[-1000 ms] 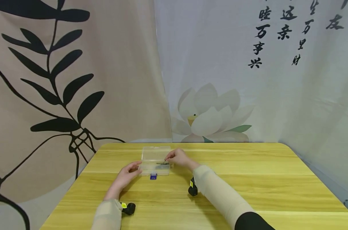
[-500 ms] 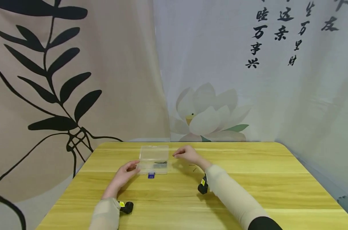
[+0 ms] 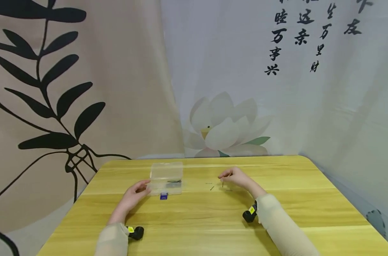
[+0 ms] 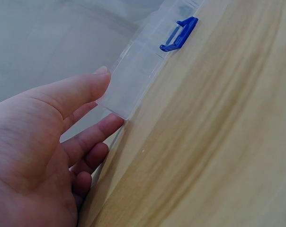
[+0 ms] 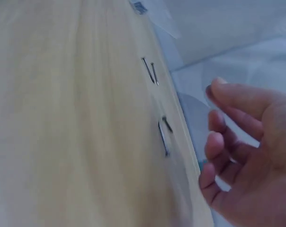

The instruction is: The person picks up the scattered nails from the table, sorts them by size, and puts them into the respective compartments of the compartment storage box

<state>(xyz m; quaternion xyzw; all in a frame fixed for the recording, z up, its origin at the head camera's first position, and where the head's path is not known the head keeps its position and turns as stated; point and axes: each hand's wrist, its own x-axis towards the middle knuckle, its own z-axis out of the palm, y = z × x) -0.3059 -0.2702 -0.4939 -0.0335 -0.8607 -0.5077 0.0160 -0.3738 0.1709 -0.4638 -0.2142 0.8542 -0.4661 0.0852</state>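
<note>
A clear plastic box [image 3: 174,191] stands on the table with its lid [image 3: 166,170] raised at the back. Dark nails [image 3: 174,182] lie inside its right part. My left hand [image 3: 134,197] holds the box's left end; in the left wrist view its thumb is against the box's edge and a finger [image 4: 110,126] reaches the lower corner. To the right of the box, my right hand [image 3: 238,178] hovers over the table, thumb and index tips close together, nothing visible between them. A nail [image 3: 223,184] shows just below these fingertips. Several nails are beneath it, including one long nail [image 5: 162,138].
A blue latch [image 3: 163,196] hangs from the box's front. The wooden table [image 3: 194,227] ends at a fabric backdrop [image 3: 245,89] behind. A black camera [image 3: 250,213] sits on the right wrist and another camera [image 3: 136,233] on the left.
My right hand has left the box, moved right, and let go of a nail over the table. Nails now show there. My left hand stays at the box. The view has shifted slightly.
</note>
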